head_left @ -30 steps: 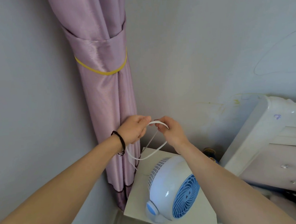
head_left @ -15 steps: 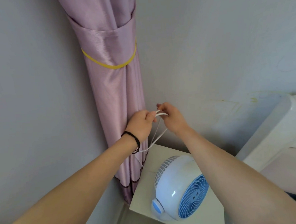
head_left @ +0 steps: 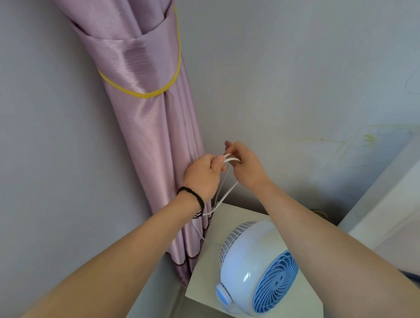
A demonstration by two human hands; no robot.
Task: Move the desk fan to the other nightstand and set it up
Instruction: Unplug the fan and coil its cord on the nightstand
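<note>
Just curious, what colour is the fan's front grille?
Blue, on a white fan; grille shows in the head view.

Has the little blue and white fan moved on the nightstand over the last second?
No. The fan sits at the same spot on the nightstand, near its front edge; only the camera view shifted.

You are looking at a desk fan showing a white shell, a sky-blue spiral grille at its 4 o'clock and a blue knob at its 8 o'clock. It is sitting on a nightstand showing off-white. A white cord is looping at 12 o'clock of the fan. At 10 o'clock a curtain is shining mauve-pink, a yellow band circling it, a darker plum stripe near its hem. A black wrist band is showing. Walls are reading pale grey, with faint yellow scribbles at 3 o'clock.
</note>
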